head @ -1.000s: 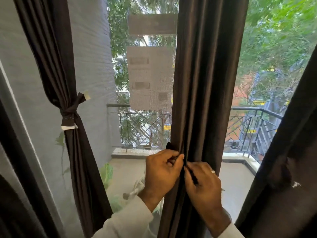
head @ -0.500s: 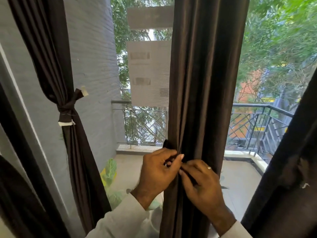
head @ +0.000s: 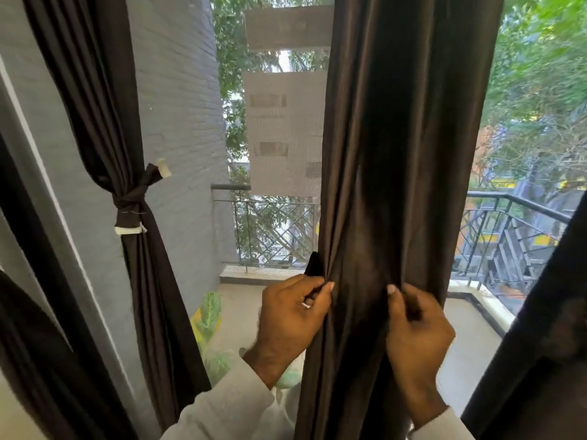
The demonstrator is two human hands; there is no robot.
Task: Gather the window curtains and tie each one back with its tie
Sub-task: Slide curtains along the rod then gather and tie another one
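Middle curtain, frame centre, gathered but untied. Left hand pinches dark tie end at curtain's left edge; right hand grips fabric, possibly other tie end, unclear. Risk: pinch slackens, gather spreads, tie slips. Left curtain, upper left, already tied.

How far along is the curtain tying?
Done: the left curtain is knotted with its tie. In hand: the left hand and right hand pinch the tie ends across the middle curtain, no knot yet. Left: knotting it; the right curtain looks untied.
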